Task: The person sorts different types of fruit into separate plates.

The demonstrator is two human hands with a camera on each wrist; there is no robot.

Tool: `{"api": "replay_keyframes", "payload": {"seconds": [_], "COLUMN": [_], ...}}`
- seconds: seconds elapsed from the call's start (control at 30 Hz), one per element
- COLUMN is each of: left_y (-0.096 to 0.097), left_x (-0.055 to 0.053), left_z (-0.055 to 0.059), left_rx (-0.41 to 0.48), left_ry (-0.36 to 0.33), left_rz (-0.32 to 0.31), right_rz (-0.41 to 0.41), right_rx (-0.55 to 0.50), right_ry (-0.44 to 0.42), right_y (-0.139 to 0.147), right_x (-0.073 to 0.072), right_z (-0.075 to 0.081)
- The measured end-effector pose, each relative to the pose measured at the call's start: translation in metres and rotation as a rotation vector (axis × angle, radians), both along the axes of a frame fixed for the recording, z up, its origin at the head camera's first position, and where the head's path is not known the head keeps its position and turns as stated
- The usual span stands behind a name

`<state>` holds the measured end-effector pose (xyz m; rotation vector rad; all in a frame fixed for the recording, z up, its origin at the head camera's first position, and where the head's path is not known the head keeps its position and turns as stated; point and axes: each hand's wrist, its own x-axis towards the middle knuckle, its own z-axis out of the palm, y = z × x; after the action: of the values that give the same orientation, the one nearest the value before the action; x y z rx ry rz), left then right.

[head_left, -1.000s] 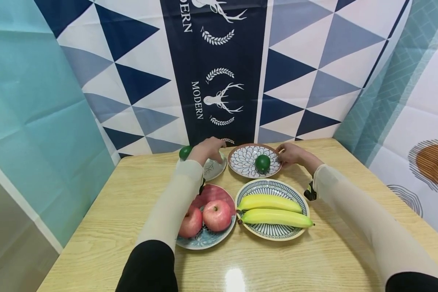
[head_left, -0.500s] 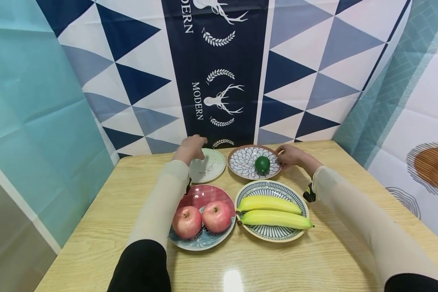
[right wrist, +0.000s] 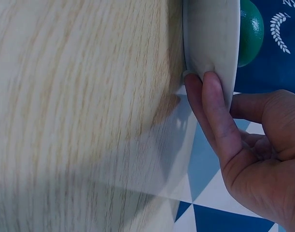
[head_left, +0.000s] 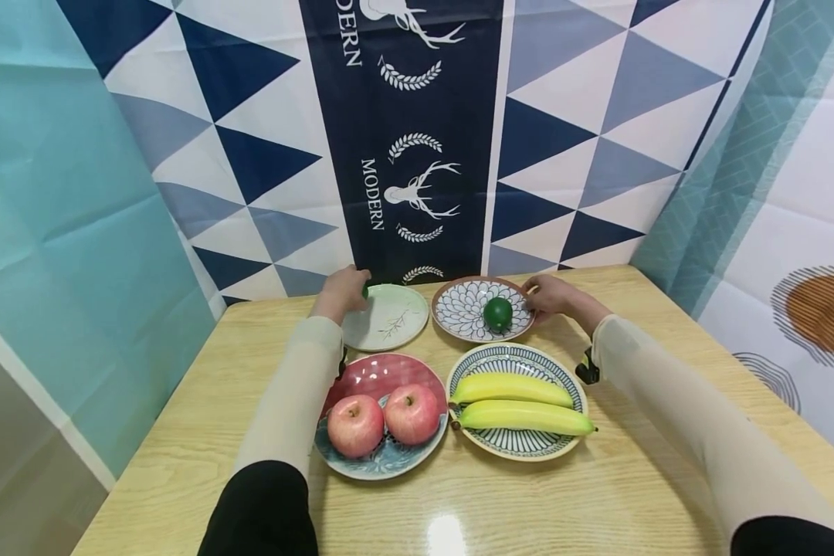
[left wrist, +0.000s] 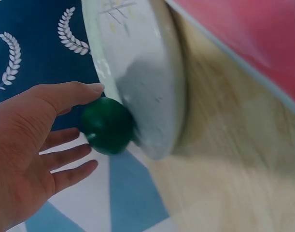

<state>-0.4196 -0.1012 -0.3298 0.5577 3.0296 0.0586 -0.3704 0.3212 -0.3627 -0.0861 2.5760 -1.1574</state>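
In the head view my left hand (head_left: 340, 293) is at the left rim of a pale green-white plate (head_left: 388, 318), mostly covering a dark green lime. The left wrist view shows this lime (left wrist: 107, 125) at the plate's edge, with the thumb tip right at its top and the loosely spread fingers beside it. With thumb above and fingers beneath, my right hand (head_left: 552, 297) pinches the brown rim of a petal-patterned plate (head_left: 462, 309). A second lime (head_left: 497, 314) lies in that plate; it shows past the rim in the right wrist view.
Nearer on the wooden table (head_left: 403, 513), a red and blue plate (head_left: 382, 371) holds two apples (head_left: 412, 414). To its right, a striped oval plate (head_left: 514, 355) holds two bananas (head_left: 524, 417). A patterned cloth (head_left: 250, 139) hangs behind the table.
My left hand has moved left from above the pale plate to the lime at its left edge, uncovering the plate and the left apple. My right hand keeps its hold on the petal-patterned plate.
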Motion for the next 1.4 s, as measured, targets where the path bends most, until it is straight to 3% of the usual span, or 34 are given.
{"api": "replay_keyframes", "payload": {"seconds": [0.17,0.53,0.77,1.23,1.4], "left_y": [-0.010,-0.023,-0.021,-0.011,-0.009], "left_x": [-0.002,-0.011,-0.020,-0.018,-0.017], "left_z": [-0.014,-0.028,-0.030,-0.030,-0.028], "left_rx": [0.099,0.208,0.199,0.172,0.169], "left_ry": [-0.031,-0.069,-0.075,0.007,0.004], "left_rz": [0.058,0.077,0.093,0.051,0.031], "right_rz": [-0.003,-0.014,-0.015,-0.026,-0.028], "right_rx": [0.019,0.049,0.059,0.032,0.030], "right_ry": [0.000,0.000,0.028,0.011,0.013], "right_y": [-0.001,-0.001,-0.002,-0.002,-0.003], "right_x": [0.001,-0.001,-0.002,0.000,0.002], "right_z": [-0.001,-0.003,0.001,0.002,0.001]}}
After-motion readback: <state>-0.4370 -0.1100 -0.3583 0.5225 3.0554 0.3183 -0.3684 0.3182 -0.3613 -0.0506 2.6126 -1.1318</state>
